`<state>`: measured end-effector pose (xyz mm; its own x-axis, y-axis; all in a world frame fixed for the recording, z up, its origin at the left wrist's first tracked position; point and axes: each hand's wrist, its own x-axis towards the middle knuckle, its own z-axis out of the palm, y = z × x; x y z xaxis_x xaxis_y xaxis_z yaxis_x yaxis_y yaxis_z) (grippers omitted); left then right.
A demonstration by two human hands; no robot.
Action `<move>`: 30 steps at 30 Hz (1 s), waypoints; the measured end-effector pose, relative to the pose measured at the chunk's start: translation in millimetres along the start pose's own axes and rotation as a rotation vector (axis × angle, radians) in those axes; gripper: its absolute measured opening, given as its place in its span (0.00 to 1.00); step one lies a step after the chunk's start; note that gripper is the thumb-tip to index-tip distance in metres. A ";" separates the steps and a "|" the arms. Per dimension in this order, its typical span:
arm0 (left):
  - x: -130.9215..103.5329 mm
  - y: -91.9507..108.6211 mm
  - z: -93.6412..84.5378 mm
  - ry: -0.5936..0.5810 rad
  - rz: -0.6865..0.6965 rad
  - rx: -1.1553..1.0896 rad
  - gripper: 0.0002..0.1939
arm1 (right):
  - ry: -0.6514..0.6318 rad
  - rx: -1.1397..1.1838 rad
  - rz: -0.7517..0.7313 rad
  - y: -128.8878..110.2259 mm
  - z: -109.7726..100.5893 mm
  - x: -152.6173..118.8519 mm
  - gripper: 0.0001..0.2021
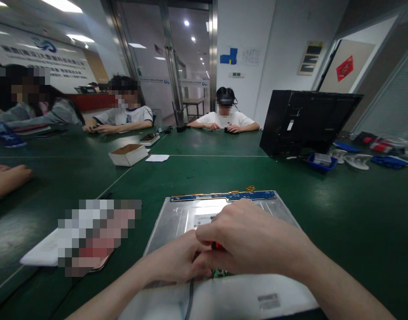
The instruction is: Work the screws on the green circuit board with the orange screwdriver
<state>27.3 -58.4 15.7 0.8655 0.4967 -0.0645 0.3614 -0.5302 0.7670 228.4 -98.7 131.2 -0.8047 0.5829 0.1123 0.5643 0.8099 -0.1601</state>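
Observation:
A flat silvery panel point(170, 222) lies on the green table, with a blue circuit strip point(190, 197) along its far edge. Over its near half my right hand point(247, 235) is closed round a small red and black object point(217, 246), mostly hidden by the fingers. My left hand point(177, 258) touches the right one from the left, its fingers bent over a green circuit board point(221, 273); what they hold is hidden. A grey cable point(190, 295) runs from under the left hand across a whitish sheet point(237, 298) towards me.
A pink phone-like object point(105, 240) and a white item point(44, 249) lie at left. Beyond are an open box point(128, 155), a paper slip point(157, 158), a black monitor point(310, 122) and a blue tray point(322, 163). Several people sit around; another person's hand point(10, 178) rests at far left.

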 end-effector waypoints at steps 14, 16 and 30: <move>1.0 -3.2 1.3 -0.052 -0.063 0.028 0.05 | -0.040 0.021 0.033 -1.5 -3.8 -0.9 0.05; 1.2 -3.0 0.8 -0.063 -0.059 0.021 0.05 | -0.042 0.031 0.033 -1.1 -4.0 -2.1 0.06; -2.4 -8.3 3.9 -0.046 -0.020 0.028 0.07 | -0.023 -0.067 0.059 -2.7 -0.8 -2.1 0.08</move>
<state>23.6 -57.9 7.1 0.8727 0.4758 -0.1098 0.3882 -0.5395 0.7472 228.8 -102.1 132.2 -0.7736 0.6284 0.0816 0.6210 0.7775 -0.0994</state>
